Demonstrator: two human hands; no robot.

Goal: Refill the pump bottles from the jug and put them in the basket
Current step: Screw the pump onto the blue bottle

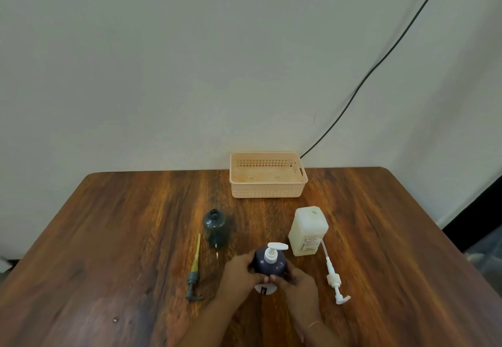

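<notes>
The left hand is wrapped around the left side of a round dark purple pump bottle with a white pump head, fingers curled onto its body; the right hand clasps the same bottle from the right and front, fingertips meeting the left hand's low on the near face; both hands are thus closed on the bottle, which stands upright on the brown wood-grain counter near its front centre; its white nozzle points right; a white label shows below the fingers. A thin bangle sits on the right wrist. Behind and left of the held bottle stands a translucent dark grey-green plastic bottle, upright, neck open, no pump fitted; left of it lies a dark grey pump with a yellowish dip tube, flat on the counter, tube pointing away. To the right stands a squarish translucent white plastic jug, upright, its top opening uncapped; a white pump with a long white tube lies on the counter just beside it, tube end near the jug's base. A peach-coloured perforated plastic basket sits at the far edge against the pale wall; a black cable runs down the wall behind it.
</notes>
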